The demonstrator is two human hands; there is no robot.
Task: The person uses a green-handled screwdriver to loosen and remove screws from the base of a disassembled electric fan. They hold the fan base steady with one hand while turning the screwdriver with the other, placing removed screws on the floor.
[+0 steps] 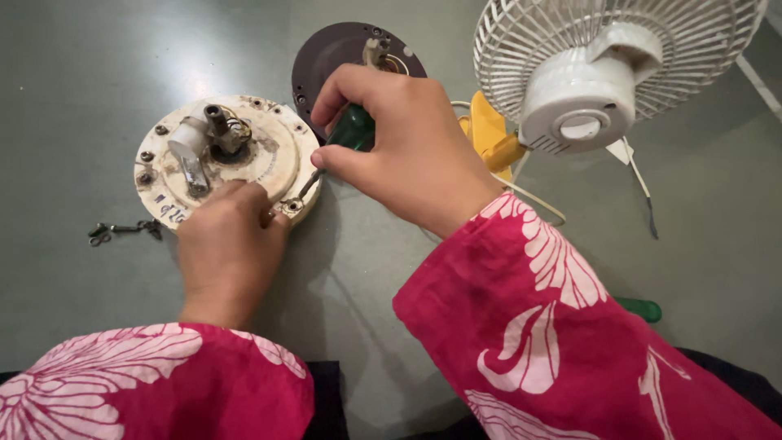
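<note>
Right hand [407,143] at centre frame, fingers clenched round the green handle of a screwdriver [352,130], its thin shaft slanting down-left with the tip at a screw on the lower right rim of the cream round motor housing [244,159]; left hand [228,244] just below, fingers curled and pressed against the housing's near edge, bracing it, grasping nothing else. The housing sits left of centre on the grey-green floor [81,81], a metal shaft and wires poking from its middle. Behind the right hand, a dark round plate [326,53]. Upper right, a white fan [603,65] lying tilted, a yellow part [489,130] beside it. Far left, a small dark chain [122,231]. Lower right, another green handle [639,309] peeks past the pink flowered sleeve [570,350]
</note>
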